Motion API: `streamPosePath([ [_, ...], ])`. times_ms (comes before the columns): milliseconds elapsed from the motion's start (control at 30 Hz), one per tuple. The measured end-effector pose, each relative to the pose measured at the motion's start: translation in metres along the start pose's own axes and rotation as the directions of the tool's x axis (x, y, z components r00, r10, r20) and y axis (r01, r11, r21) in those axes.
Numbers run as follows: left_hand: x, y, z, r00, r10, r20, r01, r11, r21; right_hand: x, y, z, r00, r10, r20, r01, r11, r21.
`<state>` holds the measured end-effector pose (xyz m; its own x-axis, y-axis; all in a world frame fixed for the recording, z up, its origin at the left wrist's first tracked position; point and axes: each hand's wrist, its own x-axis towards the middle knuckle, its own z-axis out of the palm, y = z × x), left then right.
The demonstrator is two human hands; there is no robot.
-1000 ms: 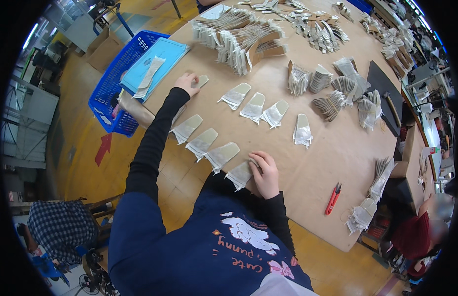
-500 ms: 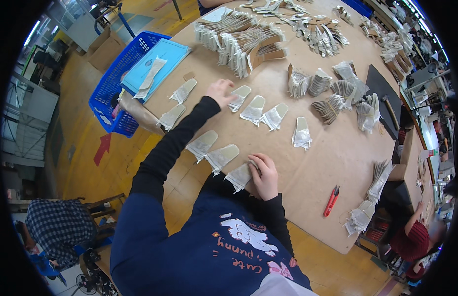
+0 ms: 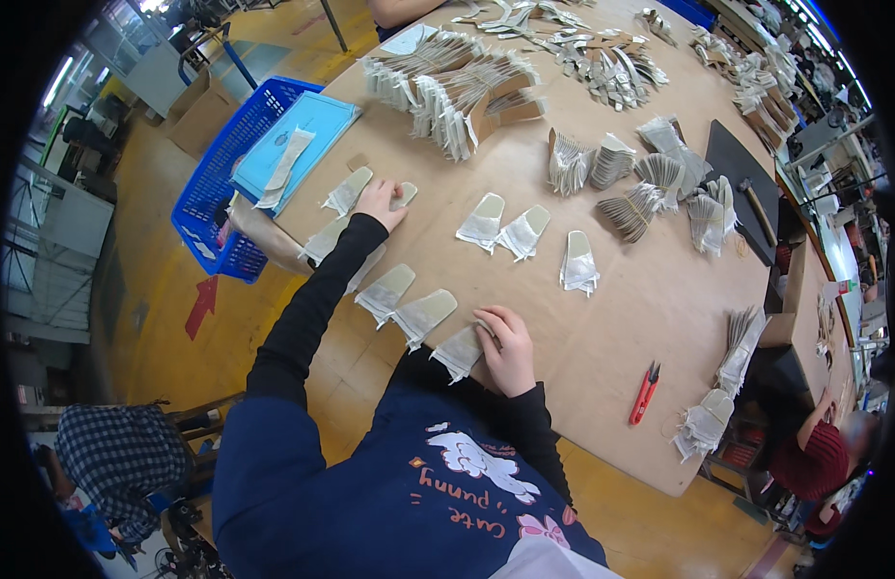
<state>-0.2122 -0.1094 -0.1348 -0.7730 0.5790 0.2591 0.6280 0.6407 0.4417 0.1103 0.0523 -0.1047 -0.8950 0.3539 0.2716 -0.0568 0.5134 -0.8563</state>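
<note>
Counts, blue basket (image 3: 198, 217) (1) as landmark. Right of basket lie 10 single tapered pieces (image 3: 481, 222), some partly covered; 1 red snips (image 3: 643, 398); 1 hammer (image 3: 759, 212); 1 black mat (image 3: 737, 159). At basket's right edge: 1 light-blue board (image 3: 320, 124), 1 white strip (image 3: 287, 164).

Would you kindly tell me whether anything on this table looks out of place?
The strips at the far side of the table lie in a loose, jumbled heap, which looks odd compared with the stacked bundles.

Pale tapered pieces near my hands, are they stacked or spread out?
Spread out: the tapered pieces lie side by side across the brown tabletop.
</note>
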Motion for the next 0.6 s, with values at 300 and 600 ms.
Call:
streamPosePath([
  [300,0.017,0.077,0.043,0.997,0.06,0.052,-0.049,0.98,-0.192,0.001,-0.003,-0.002,1.0,0.008,-0.024,-0.007,1.0,0.003],
  [600,0.019,0.124,0.068,0.996,0.07,0.062,-0.063,0.991,-0.121,-0.005,-0.004,-0.003,0.999,0.044,-0.02,-0.043,0.998,0.038],
])
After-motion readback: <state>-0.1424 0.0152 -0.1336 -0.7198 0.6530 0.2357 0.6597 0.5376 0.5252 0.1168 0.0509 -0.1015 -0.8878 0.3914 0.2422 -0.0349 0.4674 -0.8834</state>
